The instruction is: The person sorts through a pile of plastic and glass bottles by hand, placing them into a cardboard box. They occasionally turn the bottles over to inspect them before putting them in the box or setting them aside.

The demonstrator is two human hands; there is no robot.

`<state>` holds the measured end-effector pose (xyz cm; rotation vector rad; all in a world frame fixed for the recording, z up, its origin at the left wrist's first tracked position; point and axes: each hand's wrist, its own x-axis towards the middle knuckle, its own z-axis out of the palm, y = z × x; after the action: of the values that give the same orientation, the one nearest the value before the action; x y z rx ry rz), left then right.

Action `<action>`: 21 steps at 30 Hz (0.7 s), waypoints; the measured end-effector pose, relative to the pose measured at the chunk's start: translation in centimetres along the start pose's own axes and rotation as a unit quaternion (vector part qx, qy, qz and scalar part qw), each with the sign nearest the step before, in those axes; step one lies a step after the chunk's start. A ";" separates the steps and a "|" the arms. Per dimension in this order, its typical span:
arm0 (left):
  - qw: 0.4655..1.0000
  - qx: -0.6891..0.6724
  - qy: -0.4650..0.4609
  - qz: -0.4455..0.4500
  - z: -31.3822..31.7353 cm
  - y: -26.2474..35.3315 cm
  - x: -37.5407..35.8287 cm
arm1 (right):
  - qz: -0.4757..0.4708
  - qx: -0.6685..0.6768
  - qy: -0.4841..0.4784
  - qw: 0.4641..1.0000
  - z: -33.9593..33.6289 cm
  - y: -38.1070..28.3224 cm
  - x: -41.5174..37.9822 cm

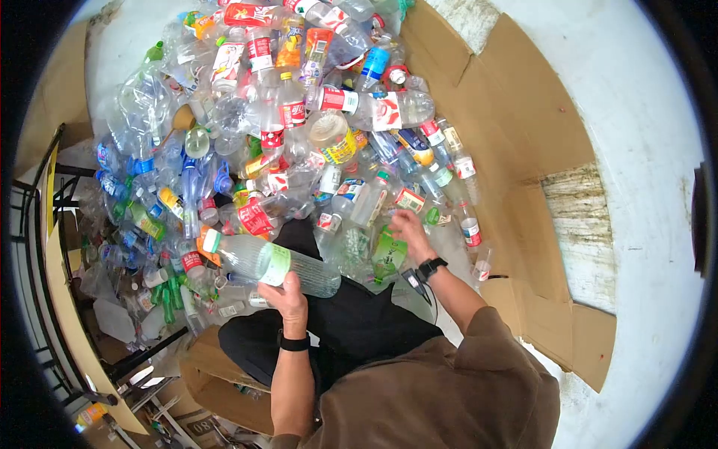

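A large clear ribbed bottle [307, 275] with a pale green label and a white-green cap lies across my lap. My left hand [288, 303] is closed around its underside near the label. On the right, my right hand [407, 228] is at the pile, just above a green-labelled bottle [389, 254], with its fingers curled; what they hold, if anything, is too small to tell. Close by are a clear bottle with a green cap [370, 200] and a red-and-white labelled bottle [410, 200].
A big heap of plastic bottles [292, 112] spreads ahead and left. Cardboard sheets [523, 127] line the right side. A black metal rack [45, 284] stands at the left, and an open cardboard box [224, 382] sits beside my leg.
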<state>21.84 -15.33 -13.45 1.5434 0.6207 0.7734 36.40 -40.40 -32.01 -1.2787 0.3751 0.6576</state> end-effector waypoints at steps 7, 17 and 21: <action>0.992 0.110 -0.008 0.063 -0.3 -1.6 0.7 | 0.038 -0.075 0.075 0.994 5.7 -1.0 5.1; 0.998 0.043 -0.043 0.034 1.4 1.5 1.6 | -0.027 0.120 0.065 0.990 6.3 2.1 2.8; 0.991 0.119 -0.067 -0.011 1.3 1.3 1.7 | -0.083 0.047 -0.015 0.995 5.4 -1.3 -3.4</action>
<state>23.81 -14.98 -12.02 1.7883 0.6466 0.5877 34.08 -36.27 -27.55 -1.1936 0.2693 0.5125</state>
